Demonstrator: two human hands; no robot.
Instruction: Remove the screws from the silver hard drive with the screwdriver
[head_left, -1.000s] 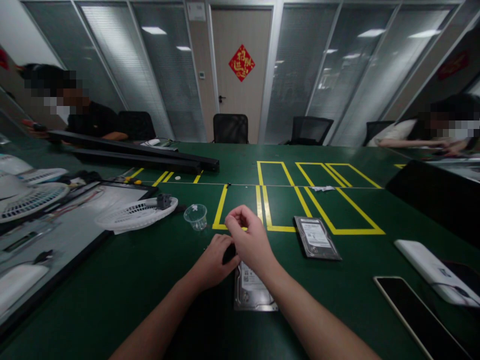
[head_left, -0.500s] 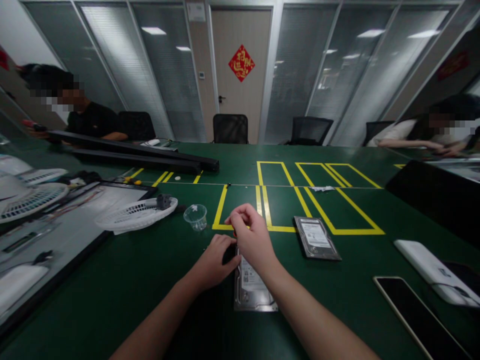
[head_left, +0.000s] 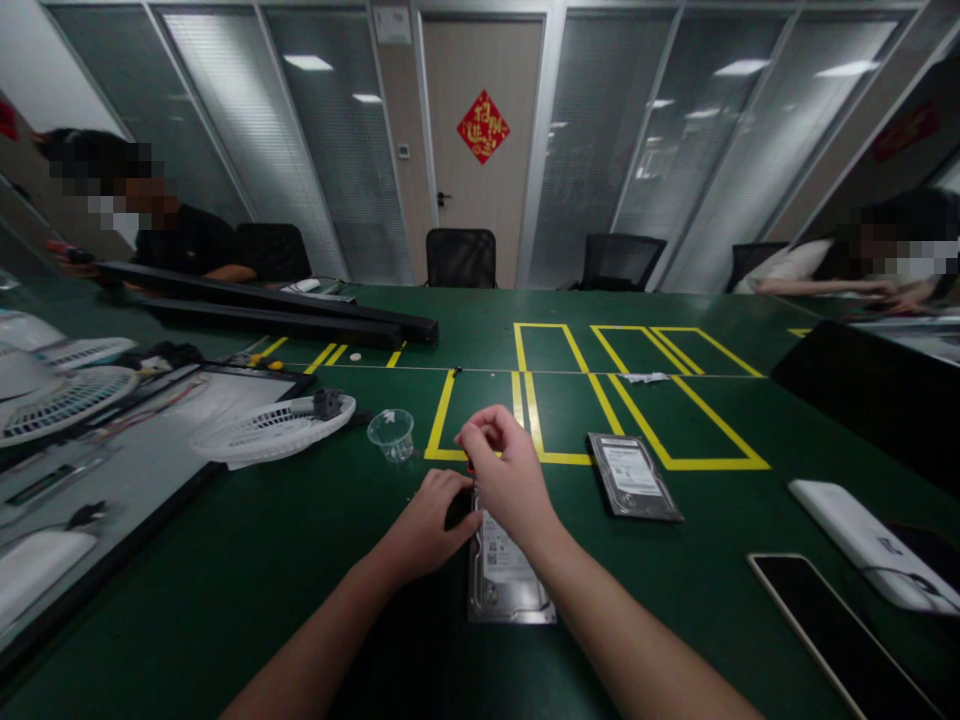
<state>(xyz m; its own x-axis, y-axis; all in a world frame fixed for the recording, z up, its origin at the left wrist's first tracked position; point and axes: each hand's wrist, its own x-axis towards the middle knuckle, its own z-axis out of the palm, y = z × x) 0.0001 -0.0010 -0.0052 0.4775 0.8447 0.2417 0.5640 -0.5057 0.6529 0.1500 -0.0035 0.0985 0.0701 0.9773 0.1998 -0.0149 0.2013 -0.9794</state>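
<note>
A silver hard drive (head_left: 514, 595) with a white label lies flat on the green table, its far end covered by my hands. My left hand (head_left: 431, 525) grips the drive's far left corner, thumb on its edge and fingertips by the tool's lower end. Above that corner, my right hand (head_left: 506, 460) is closed with thumb and fingers pinched around a small screwdriver (head_left: 471, 466). Only a bit of its red part shows; the rest is hidden by the fingers. To the right, a second hard drive (head_left: 634, 475) rests label up by the yellow tape.
A clear plastic cup (head_left: 391, 436) stands left of my hands, near a white fan grille (head_left: 274, 428). On the right lie a phone (head_left: 840, 635) and a white power bank (head_left: 874, 540). Long black bars (head_left: 300, 315) lie farther back. Two people sit across the table.
My right hand's fingers have turned slightly around the screwdriver, and its fingertips have shifted a little. My left hand and both drives stay in place.
</note>
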